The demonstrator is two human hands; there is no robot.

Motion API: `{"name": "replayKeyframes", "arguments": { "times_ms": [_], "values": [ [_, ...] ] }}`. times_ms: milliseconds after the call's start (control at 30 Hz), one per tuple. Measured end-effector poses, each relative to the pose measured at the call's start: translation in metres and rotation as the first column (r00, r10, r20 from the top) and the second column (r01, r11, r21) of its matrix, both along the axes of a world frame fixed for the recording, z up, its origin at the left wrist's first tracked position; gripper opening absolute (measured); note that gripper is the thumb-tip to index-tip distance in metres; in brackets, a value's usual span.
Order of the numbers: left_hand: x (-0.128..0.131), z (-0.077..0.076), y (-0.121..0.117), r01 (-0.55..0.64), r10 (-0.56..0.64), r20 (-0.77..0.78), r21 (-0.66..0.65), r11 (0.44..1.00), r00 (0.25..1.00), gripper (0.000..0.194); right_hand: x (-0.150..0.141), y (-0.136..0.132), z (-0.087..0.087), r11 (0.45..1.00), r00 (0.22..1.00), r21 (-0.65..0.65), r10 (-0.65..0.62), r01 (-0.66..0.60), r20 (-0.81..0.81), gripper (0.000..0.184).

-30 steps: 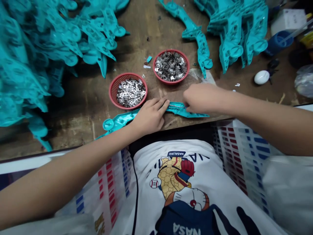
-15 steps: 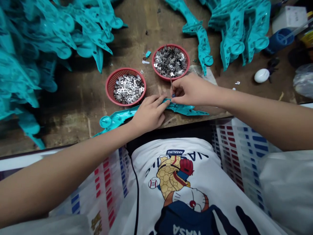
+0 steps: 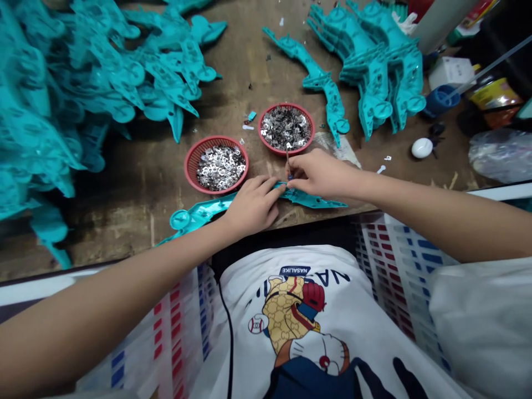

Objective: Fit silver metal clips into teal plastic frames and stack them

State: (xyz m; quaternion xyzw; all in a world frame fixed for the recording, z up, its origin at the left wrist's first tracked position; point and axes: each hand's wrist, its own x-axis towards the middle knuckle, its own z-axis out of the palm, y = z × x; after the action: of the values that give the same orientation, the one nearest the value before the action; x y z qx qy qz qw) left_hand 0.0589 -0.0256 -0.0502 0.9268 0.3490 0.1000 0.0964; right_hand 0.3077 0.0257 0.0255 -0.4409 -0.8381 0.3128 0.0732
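Two red baskets point(image 3: 192, 168) sit mid-frame. Below them, my left hand point(image 3: 254, 205) lies half open on the blue part point(image 3: 311, 200); my right hand point(image 3: 318, 173) pinches a thin tool point(image 3: 288, 159).

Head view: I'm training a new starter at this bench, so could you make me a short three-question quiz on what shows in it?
1. Multiple choice: what is the left hand touching?
A) the blue cup
B) a teal part
C) the white box

2. True or false: the right hand holds a thin tool.

3. Count: how many red baskets hold metal pieces?

Key: 1. B; 2. True; 3. Two.
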Motion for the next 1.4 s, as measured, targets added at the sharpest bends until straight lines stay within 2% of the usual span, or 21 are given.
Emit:
{"name": "replayKeyframes", "arguments": {
  "times_ms": [200,333,433,600,700,800,900,1033,1133,1233,1333,1400],
  "values": [
    [0.001,0.002,0.000,-0.018,0.018,-0.002,-0.037,0.999,1.000,0.060,-0.004,-0.009,0.011,0.996,0.993,0.058,0.059,-0.066,0.106,0.006],
    [0.001,0.002,0.001,-0.007,0.007,-0.004,-0.041,0.999,1.000,0.060,-0.003,-0.009,0.018,0.994,0.974,0.072,0.067,-0.084,0.218,0.014],
    [0.000,0.001,0.002,0.002,-0.001,0.020,-0.052,0.999,1.000,0.058,0.004,0.001,0.017,0.990,0.944,0.106,0.057,-0.097,0.324,0.021],
    [-0.003,-0.003,0.001,0.009,-0.005,0.052,-0.075,0.997,0.999,0.057,0.013,0.011,0.009,0.983,0.850,0.158,-0.008,-0.089,0.527,0.025],
    [-0.005,-0.005,0.000,0.005,-0.001,0.058,-0.070,0.998,0.998,0.055,0.009,0.005,0.007,0.981,0.897,0.177,-0.010,-0.076,0.442,0.024],
    [-0.005,-0.004,-0.001,-0.008,0.012,0.051,-0.078,0.997,0.999,0.057,0.004,0.001,0.004,0.990,0.947,0.074,0.088,-0.117,0.310,0.025],
    [-0.003,-0.003,-0.001,-0.028,0.032,0.048,-0.090,0.996,0.998,0.057,0.001,0.004,-0.003,0.986,0.949,-0.004,0.162,-0.167,0.269,0.022],
    [-0.003,-0.004,-0.002,-0.042,0.045,0.037,-0.082,0.996,0.998,0.054,-0.002,0.012,-0.010,0.989,0.961,-0.065,0.143,-0.132,0.237,0.020],
    [-0.004,-0.004,-0.001,-0.036,0.039,0.041,-0.084,0.996,0.998,0.056,-0.003,0.013,-0.011,0.991,0.961,-0.078,0.126,-0.110,0.247,0.023],
    [-0.003,-0.001,0.003,-0.027,0.031,0.044,-0.083,0.996,0.999,0.056,-0.005,0.011,-0.009,0.989,0.940,-0.037,0.149,-0.144,0.307,0.022],
    [0.002,0.008,0.005,-0.023,0.026,0.022,-0.099,0.995,0.999,0.047,-0.006,0.006,-0.003,0.981,0.914,-0.005,0.181,-0.192,0.362,0.025],
    [0.006,0.018,0.004,-0.034,0.034,-0.001,-0.125,0.992,0.999,0.039,-0.006,-0.002,0.007,0.973,0.891,-0.011,0.216,-0.231,0.399,0.034]
  ]
}}
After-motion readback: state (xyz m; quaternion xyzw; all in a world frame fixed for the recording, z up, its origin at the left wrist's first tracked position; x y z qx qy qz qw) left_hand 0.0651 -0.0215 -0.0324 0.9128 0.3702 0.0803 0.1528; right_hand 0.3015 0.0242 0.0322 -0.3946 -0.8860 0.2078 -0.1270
